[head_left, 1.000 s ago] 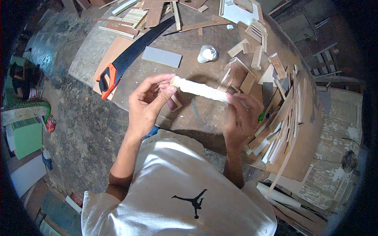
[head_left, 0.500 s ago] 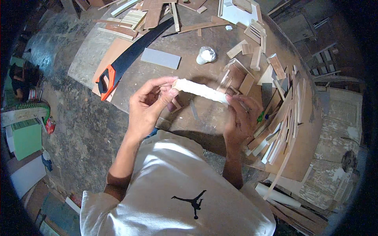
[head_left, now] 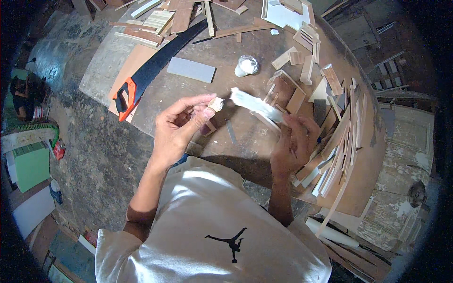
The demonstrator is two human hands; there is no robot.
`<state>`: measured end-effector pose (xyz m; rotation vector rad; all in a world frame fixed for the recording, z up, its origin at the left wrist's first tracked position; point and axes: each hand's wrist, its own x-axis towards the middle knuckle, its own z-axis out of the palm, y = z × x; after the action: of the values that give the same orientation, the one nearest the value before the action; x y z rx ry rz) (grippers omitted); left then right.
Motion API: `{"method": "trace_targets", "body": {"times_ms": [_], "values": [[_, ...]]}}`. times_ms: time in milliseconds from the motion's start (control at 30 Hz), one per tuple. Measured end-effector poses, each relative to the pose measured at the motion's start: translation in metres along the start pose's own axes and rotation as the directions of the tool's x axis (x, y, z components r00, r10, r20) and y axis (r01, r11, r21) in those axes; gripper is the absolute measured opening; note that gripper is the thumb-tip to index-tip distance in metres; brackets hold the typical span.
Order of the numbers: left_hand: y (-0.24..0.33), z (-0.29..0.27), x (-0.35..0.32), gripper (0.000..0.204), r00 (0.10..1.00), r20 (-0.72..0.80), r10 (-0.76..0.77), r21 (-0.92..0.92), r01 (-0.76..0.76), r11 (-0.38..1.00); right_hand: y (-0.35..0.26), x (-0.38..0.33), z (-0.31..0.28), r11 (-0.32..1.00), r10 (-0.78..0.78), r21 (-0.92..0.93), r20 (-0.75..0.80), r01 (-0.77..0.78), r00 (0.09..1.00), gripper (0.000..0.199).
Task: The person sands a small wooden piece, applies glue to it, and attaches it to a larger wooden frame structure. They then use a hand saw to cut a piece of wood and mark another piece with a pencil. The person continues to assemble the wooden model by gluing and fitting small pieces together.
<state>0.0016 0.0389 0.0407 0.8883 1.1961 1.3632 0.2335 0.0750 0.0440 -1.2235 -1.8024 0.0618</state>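
Observation:
Between its thumb and fingertips, my left hand pinches a small pale rounded piece that looks like wood, with white on its far side. My right hand grips one end of a white strip, slightly blurred, whose free end points toward the small piece with a gap between them. What the strip is made of, I cannot tell. Beyond my hands, a clear cup with white paste stands on the wooden worktable. A flat grey block lies left of the cup.
A handsaw with an orange and black handle lies at the left. Wood offcuts are heaped at the far edge, and thin wooden strips pile up at the right. Another person is at the far left.
My right hand has swung the white strip away from the small piece in my left hand, opening a gap between them. The left hand has stayed nearly in place.

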Motion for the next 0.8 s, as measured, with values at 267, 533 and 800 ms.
{"method": "trace_targets", "body": {"times_ms": [267,533,800], "values": [[-0.004,-0.001,0.008,0.030,0.999,0.026,-0.019,-0.185,0.023,0.983,0.004,0.003,0.000,0.998,-0.035,-0.043,-0.009,0.034,0.999,0.029],[-0.006,-0.001,0.010,0.030,0.999,0.022,-0.037,-0.191,0.040,0.981,0.005,0.013,-0.005,0.959,-0.236,-0.121,0.157,0.256,0.959,0.030],[-0.021,-0.006,0.014,0.032,0.985,0.075,-0.155,-0.419,0.172,0.891,0.082,0.059,0.041,0.938,-0.063,-0.311,0.273,0.151,0.960,0.022]]}}
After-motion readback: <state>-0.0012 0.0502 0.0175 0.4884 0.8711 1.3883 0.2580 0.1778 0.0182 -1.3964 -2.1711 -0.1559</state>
